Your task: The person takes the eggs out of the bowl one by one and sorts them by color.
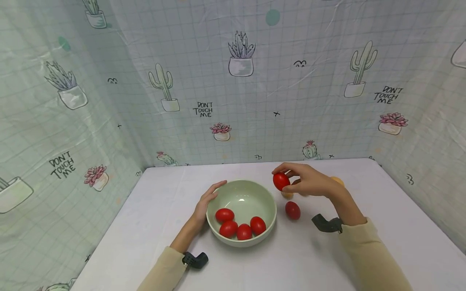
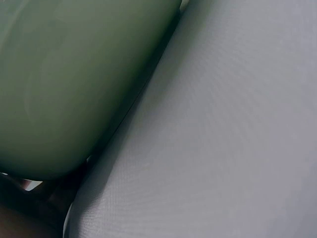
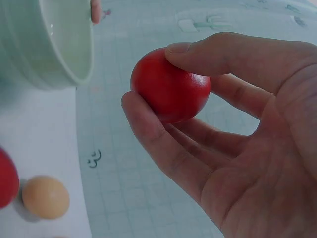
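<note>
White table (image 1: 265, 266) bears a round, glossy pale-green bowl (image 1: 242, 202). My left hand (image 1: 204, 204) touches its rim; whether clasping, I cannot tell. My right hand (image 1: 309, 180) pinches a smooth red oval egg (image 1: 280, 181), raised beside the bowl; four similar eggs (image 1: 228, 228) lie inside.

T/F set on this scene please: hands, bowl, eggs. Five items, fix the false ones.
1. The right hand pinches a red egg. True.
2. The left hand touches nothing. False: it touches the bowl on its left side.
3. The bowl stands upside down. False: it stands upright, open side up.
4. Four red eggs lie in the bowl. True.
5. A loose red egg lies on the table, right of the bowl. True.
</note>
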### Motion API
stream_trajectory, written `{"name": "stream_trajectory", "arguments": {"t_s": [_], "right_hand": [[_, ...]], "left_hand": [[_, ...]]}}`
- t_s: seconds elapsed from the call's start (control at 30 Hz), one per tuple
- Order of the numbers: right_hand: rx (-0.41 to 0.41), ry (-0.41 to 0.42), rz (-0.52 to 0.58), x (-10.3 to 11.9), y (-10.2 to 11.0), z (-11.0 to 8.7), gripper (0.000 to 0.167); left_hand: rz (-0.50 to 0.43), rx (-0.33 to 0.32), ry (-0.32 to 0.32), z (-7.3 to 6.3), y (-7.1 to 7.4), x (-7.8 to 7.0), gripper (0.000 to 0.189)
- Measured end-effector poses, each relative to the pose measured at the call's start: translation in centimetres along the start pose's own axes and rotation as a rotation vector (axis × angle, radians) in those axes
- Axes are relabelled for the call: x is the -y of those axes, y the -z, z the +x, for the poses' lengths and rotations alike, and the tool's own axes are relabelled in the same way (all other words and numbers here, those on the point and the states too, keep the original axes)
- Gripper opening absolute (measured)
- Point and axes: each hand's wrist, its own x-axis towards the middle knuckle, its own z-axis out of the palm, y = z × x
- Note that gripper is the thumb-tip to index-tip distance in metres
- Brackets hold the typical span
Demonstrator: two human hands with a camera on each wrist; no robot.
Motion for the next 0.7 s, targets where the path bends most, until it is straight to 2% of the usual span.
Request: {"name": "stream_trajectory", "arguments": {"t_s": [0.17,0.53,0.7], "right_hand": [[-0.014,-0.001,-0.003,-1.2,0.8,-1.3,0.043],[-0.074,-0.06,-0.05,-3.6,2.1,-3.9,0.048],[-0.071,-0.091,-0.024,-5.2,2.6,-4.7,0.051]], "left_hand": [[0.002,0.007,-0.002,0.0,0.0,0.0,0.052],[0.001,0.001,0.002,0.0,-0.2,0.0,0.052],[0.003,-0.005,0.001,0.0,-0.1,0.0,0.052]]}}
